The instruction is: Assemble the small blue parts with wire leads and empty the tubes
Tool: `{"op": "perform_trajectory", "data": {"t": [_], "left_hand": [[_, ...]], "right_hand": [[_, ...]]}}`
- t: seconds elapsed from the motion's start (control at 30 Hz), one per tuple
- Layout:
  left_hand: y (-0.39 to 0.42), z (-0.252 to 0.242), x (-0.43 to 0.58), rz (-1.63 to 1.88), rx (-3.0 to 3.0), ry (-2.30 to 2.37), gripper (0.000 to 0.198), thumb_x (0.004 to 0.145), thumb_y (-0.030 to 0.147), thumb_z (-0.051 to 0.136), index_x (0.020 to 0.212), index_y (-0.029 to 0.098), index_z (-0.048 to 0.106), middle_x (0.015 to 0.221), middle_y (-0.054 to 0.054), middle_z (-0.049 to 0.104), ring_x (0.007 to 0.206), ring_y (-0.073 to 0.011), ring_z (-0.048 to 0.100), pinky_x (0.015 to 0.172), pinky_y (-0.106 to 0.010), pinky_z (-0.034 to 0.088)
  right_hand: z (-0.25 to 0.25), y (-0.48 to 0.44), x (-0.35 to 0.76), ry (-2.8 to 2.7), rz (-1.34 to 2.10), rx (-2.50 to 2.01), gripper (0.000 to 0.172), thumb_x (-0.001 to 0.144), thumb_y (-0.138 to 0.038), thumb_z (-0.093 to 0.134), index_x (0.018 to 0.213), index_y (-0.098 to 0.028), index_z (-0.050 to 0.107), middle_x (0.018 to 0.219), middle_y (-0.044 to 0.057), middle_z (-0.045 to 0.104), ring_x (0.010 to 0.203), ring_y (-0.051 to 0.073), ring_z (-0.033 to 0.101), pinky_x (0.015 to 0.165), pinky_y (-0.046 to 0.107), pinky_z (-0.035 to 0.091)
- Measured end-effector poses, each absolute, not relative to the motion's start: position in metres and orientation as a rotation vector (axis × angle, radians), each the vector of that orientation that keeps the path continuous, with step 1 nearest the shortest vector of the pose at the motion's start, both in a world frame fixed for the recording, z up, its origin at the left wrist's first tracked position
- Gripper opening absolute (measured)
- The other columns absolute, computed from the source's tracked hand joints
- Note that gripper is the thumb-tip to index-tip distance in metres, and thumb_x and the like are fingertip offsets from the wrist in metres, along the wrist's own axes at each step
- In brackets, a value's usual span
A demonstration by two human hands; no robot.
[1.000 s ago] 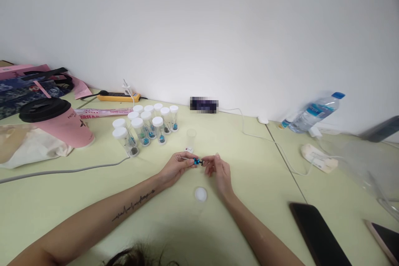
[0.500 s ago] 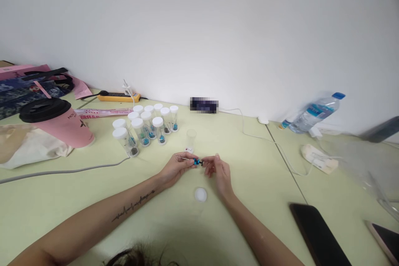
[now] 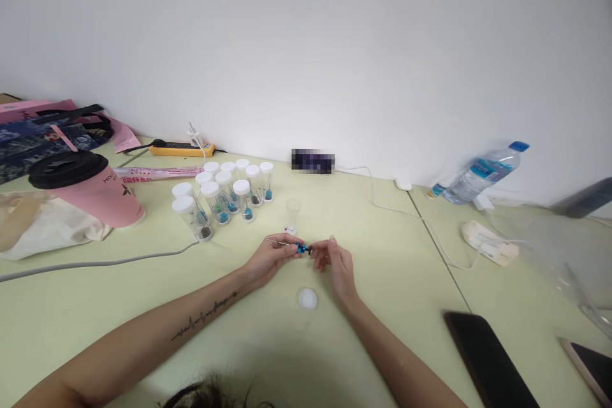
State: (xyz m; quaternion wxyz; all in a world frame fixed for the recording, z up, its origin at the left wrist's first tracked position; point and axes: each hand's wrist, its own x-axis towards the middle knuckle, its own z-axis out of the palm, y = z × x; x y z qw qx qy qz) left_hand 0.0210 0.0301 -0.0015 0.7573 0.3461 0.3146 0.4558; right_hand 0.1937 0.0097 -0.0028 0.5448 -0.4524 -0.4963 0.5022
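Note:
Between thumb and fingers, my left hand pinches a small blue-and-black piece with thin metal rods running back over the hand. The piece's black end points towards my right hand. There the thumb stands up, apart from the bent fingers, whose tips are close to the black end; whether they touch it I cannot tell. Just beyond my left fingers stands an uncapped clear tube with a small red mark low on it. A round white lid lies on the table between my forearms.
Several capped clear tubes with small blue or dark contents stand at left. Further left are a pink cup, a cloth bag and a yellow power strip. A black phone and a water bottle are at right.
The black end of the piece appears turned slightly. Both hands otherwise stay in the same place.

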Motion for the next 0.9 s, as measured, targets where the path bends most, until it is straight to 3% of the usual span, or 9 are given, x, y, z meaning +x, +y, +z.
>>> {"op": "perform_trajectory", "data": {"t": [0.27, 0.5, 0.9], "left_hand": [[0.0289, -0.0004, 0.0209, 0.993, 0.768, 0.676, 0.019, 0.067, 0.018, 0.078, 0.084, 0.011, 0.072, 0.079, -0.004, 0.07, 0.072, -0.0097, 0.063, 0.076, -0.021, 0.048], [0.0292, -0.0015, 0.0194, 0.997, 0.771, 0.645, 0.018, 0.07, 0.018, 0.076, 0.087, 0.011, 0.071, 0.085, -0.006, 0.071, 0.079, -0.0121, 0.064, 0.081, -0.023, 0.047], [0.0292, -0.002, 0.0186, 0.988, 0.767, 0.652, 0.019, 0.071, 0.019, 0.076, 0.087, 0.01, 0.071, 0.084, -0.006, 0.072, 0.078, -0.0115, 0.065, 0.081, -0.023, 0.047]], "right_hand": [[-0.0027, 0.0091, 0.1945, -1.201, 1.186, -1.079, 0.052, 0.092, -0.052, 0.038, 0.079, -0.013, 0.068, 0.063, 0.004, 0.06, 0.048, 0.011, 0.052, 0.044, 0.023, 0.04], [0.0015, 0.0074, 0.1926, -1.353, 1.214, -1.062, 0.027, 0.082, -0.039, 0.062, 0.101, -0.02, 0.061, 0.075, -0.001, 0.056, 0.052, 0.009, 0.054, 0.046, 0.021, 0.042], [-0.0014, 0.0083, 0.1905, -1.326, 1.223, -1.117, 0.024, 0.079, -0.041, 0.065, 0.083, -0.017, 0.06, 0.068, 0.0, 0.061, 0.05, 0.009, 0.051, 0.044, 0.02, 0.041]]}}
